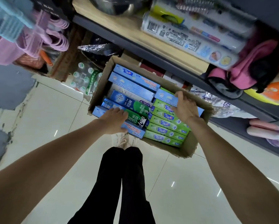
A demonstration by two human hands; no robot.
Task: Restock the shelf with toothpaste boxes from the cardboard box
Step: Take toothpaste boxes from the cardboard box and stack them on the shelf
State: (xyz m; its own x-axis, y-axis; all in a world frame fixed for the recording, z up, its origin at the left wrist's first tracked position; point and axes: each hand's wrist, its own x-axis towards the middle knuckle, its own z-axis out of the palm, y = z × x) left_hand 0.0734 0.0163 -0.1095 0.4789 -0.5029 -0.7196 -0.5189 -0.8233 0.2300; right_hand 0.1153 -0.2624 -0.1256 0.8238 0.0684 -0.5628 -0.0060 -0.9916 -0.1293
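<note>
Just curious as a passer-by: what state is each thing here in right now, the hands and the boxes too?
Cardboard box: open, on the floor, full of toothpaste boxes.
Left hand: gripping a light blue toothpaste box at the near side.
Right hand: gripping another light blue box lying over the green boxes.
Green boxes: stacked in a row, untouched.
Shelf: holds wrapped rolls, lying down.

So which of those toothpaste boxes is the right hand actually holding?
The light blue box lying across the top of the lime green row: the right hand grips it. The other boxes lie packed below.
</note>
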